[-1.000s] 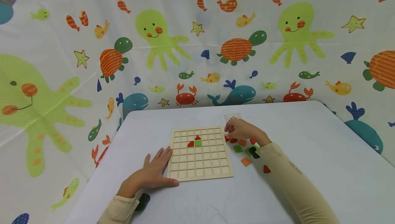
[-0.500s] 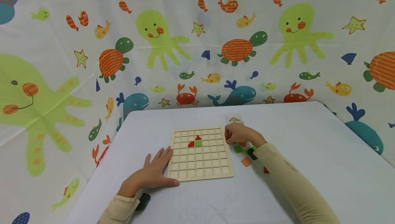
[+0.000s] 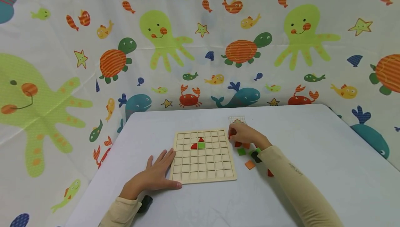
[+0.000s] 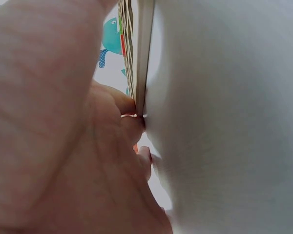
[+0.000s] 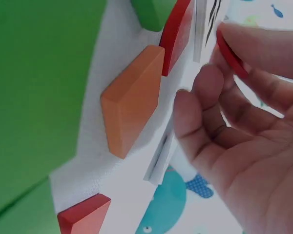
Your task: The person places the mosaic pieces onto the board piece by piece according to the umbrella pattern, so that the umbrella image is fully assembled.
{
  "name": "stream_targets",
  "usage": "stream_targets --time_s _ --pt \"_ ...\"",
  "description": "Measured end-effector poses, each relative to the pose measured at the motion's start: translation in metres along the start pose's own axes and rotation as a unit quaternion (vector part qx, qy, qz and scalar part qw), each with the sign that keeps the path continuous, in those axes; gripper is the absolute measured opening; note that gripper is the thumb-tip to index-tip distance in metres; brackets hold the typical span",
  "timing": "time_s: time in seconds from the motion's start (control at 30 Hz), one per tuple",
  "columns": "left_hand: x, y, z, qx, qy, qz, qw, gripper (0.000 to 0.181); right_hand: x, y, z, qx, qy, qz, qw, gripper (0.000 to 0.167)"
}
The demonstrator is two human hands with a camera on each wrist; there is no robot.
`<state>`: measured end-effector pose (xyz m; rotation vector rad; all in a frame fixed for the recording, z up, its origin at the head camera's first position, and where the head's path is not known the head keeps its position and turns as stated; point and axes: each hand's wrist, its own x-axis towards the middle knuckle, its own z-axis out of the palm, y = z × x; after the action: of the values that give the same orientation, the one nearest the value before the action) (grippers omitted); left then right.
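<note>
Left hand (image 3: 153, 176): fingers outstretched, touching left edge of gridded wooden board (image 3: 193, 176) | right hand (image 3: 245, 134): thumb and finger pinch red piece (image 5: 229, 53), just beside board's right edge | printed grid card (image 3: 236, 118) behind | step (judged): piece pickup; next likely calls for orienting it to a cell

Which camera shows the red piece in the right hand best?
The right wrist view: the red piece is close up, held in the right hand. The head view shows only a little red at the fingertips. In the left wrist view, I can't make it out.
</note>
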<state>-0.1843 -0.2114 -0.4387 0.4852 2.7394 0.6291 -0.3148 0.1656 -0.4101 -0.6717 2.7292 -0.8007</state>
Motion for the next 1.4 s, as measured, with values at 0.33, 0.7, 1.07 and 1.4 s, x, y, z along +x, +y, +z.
stream_targets --time_s 0.33,0.7,1.07,1.4 --pt "0.001 -0.002 0.001 -0.001 0.0 0.002 1.0 0.13 0.002 -0.005 -0.001 0.093 0.051 -0.046 0.9933 0.018" --pt "0.001 -0.001 0.001 0.0 -0.002 -0.002 1.0 0.13 0.008 -0.016 0.003 0.193 0.091 -0.038 0.9763 0.006" --pt "0.001 -0.002 0.001 0.005 0.0 0.001 1.0 0.13 0.009 -0.024 0.006 0.301 0.073 -0.057 0.9491 0.007" --pt "0.002 -0.003 0.002 0.01 0.004 0.003 0.9999 0.13 0.014 -0.028 0.014 0.263 0.088 -0.032 0.9604 0.019"
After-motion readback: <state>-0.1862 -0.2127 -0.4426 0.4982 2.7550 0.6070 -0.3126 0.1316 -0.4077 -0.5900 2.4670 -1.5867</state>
